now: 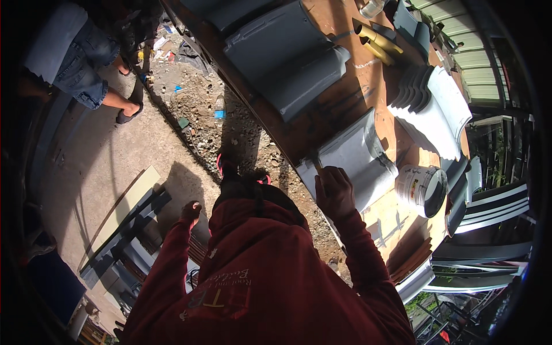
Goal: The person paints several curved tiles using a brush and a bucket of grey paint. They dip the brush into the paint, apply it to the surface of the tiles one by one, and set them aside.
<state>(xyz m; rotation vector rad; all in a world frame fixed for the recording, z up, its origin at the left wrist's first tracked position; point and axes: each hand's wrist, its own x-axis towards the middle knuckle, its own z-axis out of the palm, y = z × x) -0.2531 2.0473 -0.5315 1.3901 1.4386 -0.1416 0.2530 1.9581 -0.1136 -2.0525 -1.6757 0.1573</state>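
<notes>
My right hand (335, 192) is closed round a paintbrush (317, 165), whose dark bristles are at the near left edge of a curved roof tile (353, 158). That tile is pale grey-white in the sun, with darker grey along its right edge. It lies on a wooden table (322, 123). My left hand (191, 212) hangs beside my body over the concrete, fingers curled in, with nothing visible in them. Right of the pale tile stands a white tub (421, 190) with dark grey paint about its rim. Farther up the table lies a dark grey tile (284, 60).
A stack of tiles (434, 109) stands at the table's right, near yellow tubes (378, 43) and a clear jar (372, 8). Gravel with litter (210, 109) runs along the table. A person in denim shorts (83, 66) stands at upper left. Long boards (123, 210) lie left of me.
</notes>
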